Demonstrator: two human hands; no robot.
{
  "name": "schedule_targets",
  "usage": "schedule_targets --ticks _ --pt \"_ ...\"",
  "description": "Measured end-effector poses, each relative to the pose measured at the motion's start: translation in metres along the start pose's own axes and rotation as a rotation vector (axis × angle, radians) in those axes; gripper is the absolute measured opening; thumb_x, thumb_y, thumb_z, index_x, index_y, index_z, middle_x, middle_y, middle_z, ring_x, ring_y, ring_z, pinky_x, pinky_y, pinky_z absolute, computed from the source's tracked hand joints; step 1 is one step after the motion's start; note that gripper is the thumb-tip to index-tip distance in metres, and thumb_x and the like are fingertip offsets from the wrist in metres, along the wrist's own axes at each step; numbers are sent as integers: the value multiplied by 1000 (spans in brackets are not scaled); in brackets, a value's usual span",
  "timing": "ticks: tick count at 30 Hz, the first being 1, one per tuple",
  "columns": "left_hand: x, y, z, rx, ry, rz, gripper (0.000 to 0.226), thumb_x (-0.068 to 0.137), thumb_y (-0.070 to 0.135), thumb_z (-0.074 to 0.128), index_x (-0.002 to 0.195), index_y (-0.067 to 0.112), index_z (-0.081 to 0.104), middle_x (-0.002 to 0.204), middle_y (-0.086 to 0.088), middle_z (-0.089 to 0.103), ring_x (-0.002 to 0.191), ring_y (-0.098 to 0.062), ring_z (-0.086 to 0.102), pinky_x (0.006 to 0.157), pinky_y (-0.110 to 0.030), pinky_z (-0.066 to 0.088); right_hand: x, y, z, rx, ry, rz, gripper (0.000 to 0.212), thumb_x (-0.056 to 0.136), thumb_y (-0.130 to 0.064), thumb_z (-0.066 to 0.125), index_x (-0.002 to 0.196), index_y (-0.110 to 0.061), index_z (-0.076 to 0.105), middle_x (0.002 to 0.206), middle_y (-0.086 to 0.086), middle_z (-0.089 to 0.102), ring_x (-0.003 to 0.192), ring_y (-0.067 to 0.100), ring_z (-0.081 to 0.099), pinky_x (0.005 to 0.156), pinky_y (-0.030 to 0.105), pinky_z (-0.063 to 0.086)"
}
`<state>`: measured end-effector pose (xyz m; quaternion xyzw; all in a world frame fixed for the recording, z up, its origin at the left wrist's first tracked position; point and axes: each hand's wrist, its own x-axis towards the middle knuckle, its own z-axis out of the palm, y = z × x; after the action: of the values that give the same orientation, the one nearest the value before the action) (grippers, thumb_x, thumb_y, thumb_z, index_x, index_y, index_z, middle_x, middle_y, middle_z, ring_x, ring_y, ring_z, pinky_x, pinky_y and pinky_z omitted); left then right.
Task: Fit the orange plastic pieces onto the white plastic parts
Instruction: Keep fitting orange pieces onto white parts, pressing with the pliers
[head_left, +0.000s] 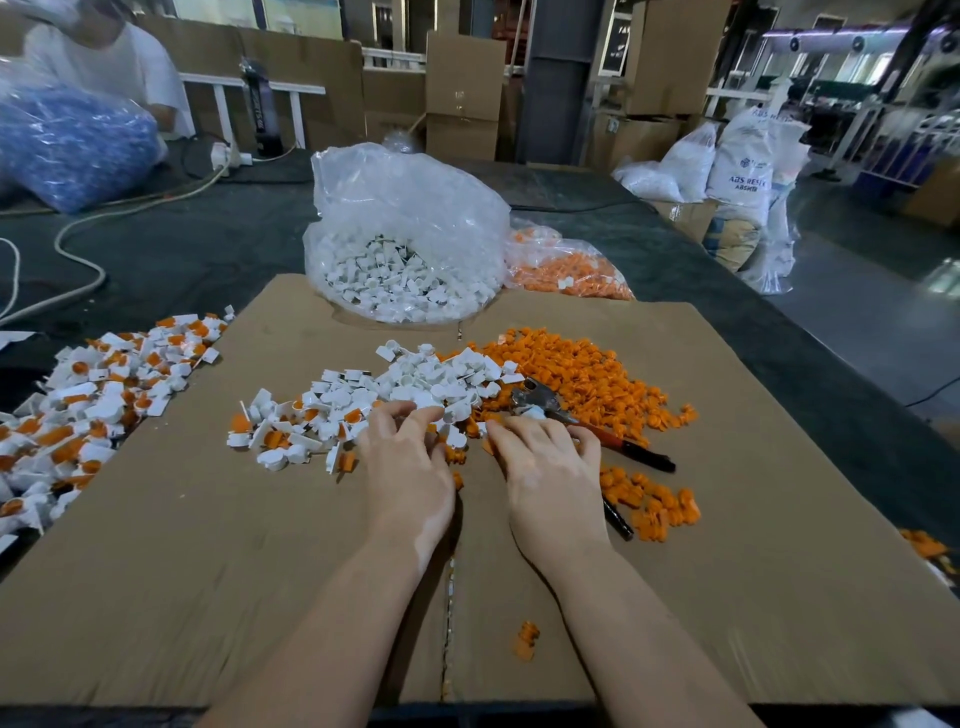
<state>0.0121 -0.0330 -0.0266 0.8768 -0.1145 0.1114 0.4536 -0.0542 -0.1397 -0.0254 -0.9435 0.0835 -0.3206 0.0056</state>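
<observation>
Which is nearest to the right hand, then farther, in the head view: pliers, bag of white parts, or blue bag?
1. Pliers, touching the right hand.
2. Bag of white parts, ahead at the cardboard's far edge.
3. Blue bag, far left across the table.

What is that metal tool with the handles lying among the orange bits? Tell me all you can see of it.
The pliers look like a hand tool with a dull grey metal head and two long handles, reddish near the head and black at the tips. They lie flat on the cardboard, head in the orange pieces, handles spread toward the near right. The right hand covers part of them; whether it touches them is unclear.
</observation>
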Motion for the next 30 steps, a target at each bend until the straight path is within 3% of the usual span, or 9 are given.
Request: schedule_targets --ticks 3,7,14,19,22,24,26,30 --pt "-2 -1 -1 30 -10 32 27 89 10 57 114 18 64 118 -1 43 115 -17 31 82 -8 17 1 -1 -1 5 -71 19 39 71 -2 74 106 -17 70 106 2 69 100 24 62 89 50 43" --pt "-2 -1 -3 39 -30 29 25 88 14 60 111 20 64 116 0 44 114 -17 34 82 -11 19 2 -2 -3 50 -57 38 23 74 -5 73 92 -19 72 95 -1 69 92 22 62 87 45 42" --pt "-2 2 -4 35 -45 37 25 88 14 60 112 21 63 117 -1 44 114 -17 34 79 -8 16 0 -1 -1 54 -23 28 23 70 1 74 86 -16 71 89 0 69 86 22 62 85 42 43" --pt "-3 3 -4 46 -50 61 25 87 16 61 112 20 63 111 3 41 114 -17 34 80 -9 18 -2 -1 -1 38 17 25 22 66 2 77 76 -15 66 73 -1 65 74 21 58 77 37 44" --pt "-4 3 -3 73 -41 93 27 86 19 63 113 21 62 105 7 36 111 -16 33 82 -12 21 -2 -1 -2 35 21 42 24 64 3 78 75 -14 64 70 -1 63 71 21 57 75 36 45" --pt "-4 3 -3 67 -38 88 27 85 20 65 112 21 63 103 6 36 110 -17 36 90 -20 32 -2 -1 -2 36 28 50 24 64 3 78 74 -14 64 70 0 63 69 21 56 73 35 44" --pt "-5 4 -4 38 -45 64 26 84 19 65 110 21 63 100 6 37 103 -16 44 85 -24 39 -2 0 -3 40 31 48 24 65 3 77 77 -15 66 72 0 64 69 22 55 71 34 43" --pt "-6 4 -4 65 -107 72 25 84 16 61 108 23 62 99 7 39 92 -11 47 76 -17 32 -2 0 -4 41 19 38 30 62 1 80 85 -17 72 75 1 65 73 23 59 70 36 46"
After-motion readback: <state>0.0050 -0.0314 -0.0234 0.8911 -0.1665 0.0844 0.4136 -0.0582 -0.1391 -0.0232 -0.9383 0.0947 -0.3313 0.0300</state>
